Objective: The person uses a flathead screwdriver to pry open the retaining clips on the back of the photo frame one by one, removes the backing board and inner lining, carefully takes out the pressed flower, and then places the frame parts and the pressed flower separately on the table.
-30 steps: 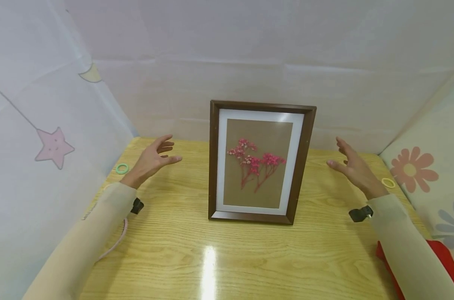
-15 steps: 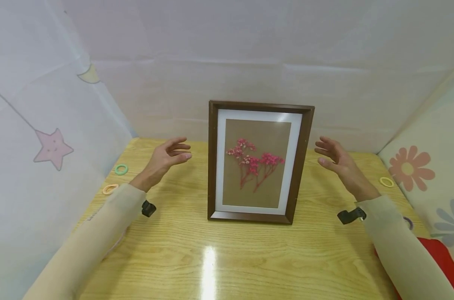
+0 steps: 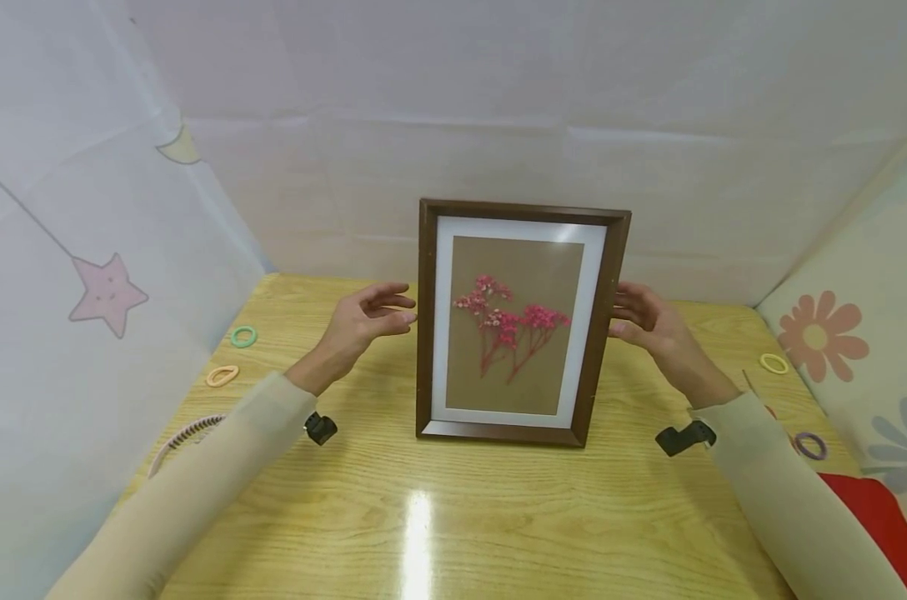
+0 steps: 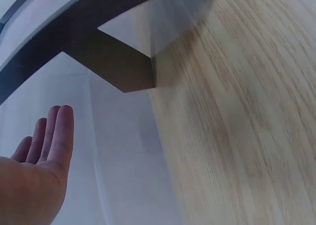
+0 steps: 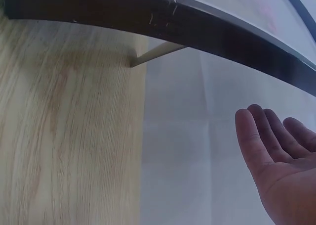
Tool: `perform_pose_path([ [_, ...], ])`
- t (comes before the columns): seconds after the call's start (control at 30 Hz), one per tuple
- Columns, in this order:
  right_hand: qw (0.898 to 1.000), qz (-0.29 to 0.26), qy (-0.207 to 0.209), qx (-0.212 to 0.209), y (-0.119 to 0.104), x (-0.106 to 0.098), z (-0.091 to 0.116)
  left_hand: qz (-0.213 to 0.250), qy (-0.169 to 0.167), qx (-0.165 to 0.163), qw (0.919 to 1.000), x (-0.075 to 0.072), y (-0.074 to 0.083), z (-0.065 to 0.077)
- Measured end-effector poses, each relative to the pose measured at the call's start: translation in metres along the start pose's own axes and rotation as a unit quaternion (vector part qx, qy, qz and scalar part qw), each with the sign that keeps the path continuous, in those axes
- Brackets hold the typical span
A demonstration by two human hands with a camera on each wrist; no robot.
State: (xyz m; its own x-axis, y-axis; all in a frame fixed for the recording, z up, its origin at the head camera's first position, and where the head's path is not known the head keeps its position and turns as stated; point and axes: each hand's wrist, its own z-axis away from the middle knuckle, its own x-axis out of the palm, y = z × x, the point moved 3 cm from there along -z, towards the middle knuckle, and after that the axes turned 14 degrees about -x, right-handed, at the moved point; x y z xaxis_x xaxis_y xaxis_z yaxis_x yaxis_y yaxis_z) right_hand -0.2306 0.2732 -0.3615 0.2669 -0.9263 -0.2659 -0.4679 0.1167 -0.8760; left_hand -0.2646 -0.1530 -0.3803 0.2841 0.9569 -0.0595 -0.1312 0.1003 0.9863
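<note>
A dark brown picture frame (image 3: pixel 427 333) stands upright on the wooden table, with pink dried flowers (image 3: pixel 506 325) on a tan backing inside a white mat. My left hand (image 3: pixel 356 329) is beside its left edge, fingers extended and thumb tip close to the wood. On the other side my right hand (image 3: pixel 656 337) is right at the right edge, its fingertips partly hidden behind the frame. Both wrist views show relaxed, extended fingers and bare palms. A support leg (image 4: pixel 118 62) props the frame from behind in the left wrist view.
Green (image 3: pixel 243 337) and orange hair ties (image 3: pixel 222 376) and a headband (image 3: pixel 187 433) lie at the left. Yellow (image 3: pixel 774 363) and purple hair ties (image 3: pixel 810 446) and a red cloth (image 3: pixel 874 517) are at the right. White printed fabric (image 3: pixel 498 100) encloses the table.
Both hands have moved inward from the sides to the frame's two edges. The picture frame has stayed where it was. More of the headband and the purple hair tie now shows.
</note>
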Motion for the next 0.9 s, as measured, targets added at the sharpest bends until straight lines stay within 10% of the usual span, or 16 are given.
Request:
perform_pose_path([
  [0.9, 0.994, 0.091, -0.024, 0.061, 0.0, 0.011, -0.001, 0.013, 0.0, -0.039, 0.9992, 0.018, 0.001, 0.003],
])
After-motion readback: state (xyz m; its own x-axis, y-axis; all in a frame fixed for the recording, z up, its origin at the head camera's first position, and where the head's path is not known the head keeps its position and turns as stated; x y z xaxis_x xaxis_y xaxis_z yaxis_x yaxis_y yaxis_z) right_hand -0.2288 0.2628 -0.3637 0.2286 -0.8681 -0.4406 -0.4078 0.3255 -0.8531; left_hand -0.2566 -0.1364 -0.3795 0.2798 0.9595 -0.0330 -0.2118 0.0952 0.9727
